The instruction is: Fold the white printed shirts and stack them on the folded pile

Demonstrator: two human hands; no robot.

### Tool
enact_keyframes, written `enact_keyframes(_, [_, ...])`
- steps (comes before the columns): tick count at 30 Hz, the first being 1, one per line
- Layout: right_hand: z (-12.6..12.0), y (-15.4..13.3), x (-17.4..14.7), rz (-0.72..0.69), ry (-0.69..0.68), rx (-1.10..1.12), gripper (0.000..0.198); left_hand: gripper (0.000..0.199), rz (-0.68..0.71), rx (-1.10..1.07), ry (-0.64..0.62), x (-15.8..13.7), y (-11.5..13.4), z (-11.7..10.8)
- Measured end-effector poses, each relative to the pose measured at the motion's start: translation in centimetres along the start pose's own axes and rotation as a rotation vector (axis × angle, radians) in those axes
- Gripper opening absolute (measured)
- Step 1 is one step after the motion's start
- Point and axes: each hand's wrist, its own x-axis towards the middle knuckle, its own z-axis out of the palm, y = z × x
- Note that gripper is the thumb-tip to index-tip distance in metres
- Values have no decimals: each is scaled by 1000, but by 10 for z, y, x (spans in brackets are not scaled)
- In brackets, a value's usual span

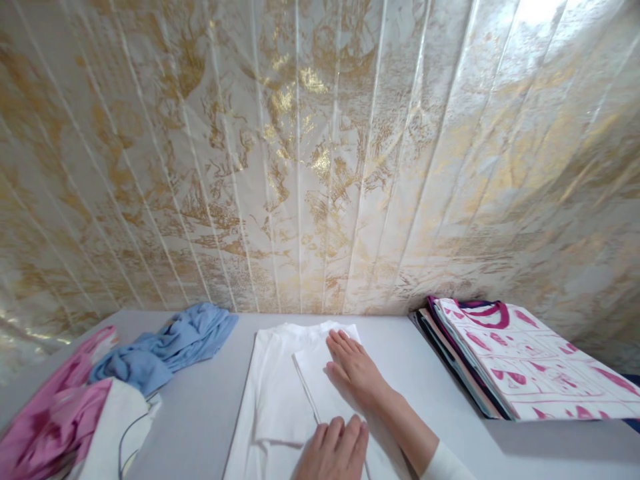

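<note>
A white shirt (280, 400) lies partly folded on the table, one sleeve or side panel turned in over its front. My right hand (355, 367) rests flat on the upper right of the shirt, fingers stretched out towards its neck end. Lower down, my left hand (334, 450) lies on the folded fabric near the bottom edge of the view, its fingers slightly bent and holding nothing that I can see. The lower end of the shirt runs out of view.
At the right stands a stack of folded clothes, topped by a white and magenta printed shirt (545, 367). To the left lie a crumpled blue garment (170, 347) and pink and white clothes (70, 420). Patterned gold and white sheeting (310, 167) rises behind the table (200, 413).
</note>
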Motion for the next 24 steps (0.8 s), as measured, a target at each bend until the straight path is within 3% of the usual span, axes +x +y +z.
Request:
enact_keyframes(2, [-7,15,6,61,116,86,44,25,-10,-90,-68,14,-7,-23])
enact_keyframes(4, [-16,34,15,191,227,108,40,33,-32,-209,-131,35,-15,-47])
enact_keyframes(7, [-28,58,34,325,265,72,38,31,-154,-244,-87,70,-27,-61])
enact_keyframes(12, [-36,68,58,385,149,34,26,68,-275,-174,-122,100,-38,-20])
enact_keyframes(15, [-38,65,67,405,77,3,23,72,-274,-158,-129,98,-38,-1])
enact_keyframes(24, [-45,50,75,379,-86,-117,11,74,-273,-129,-83,97,-36,4])
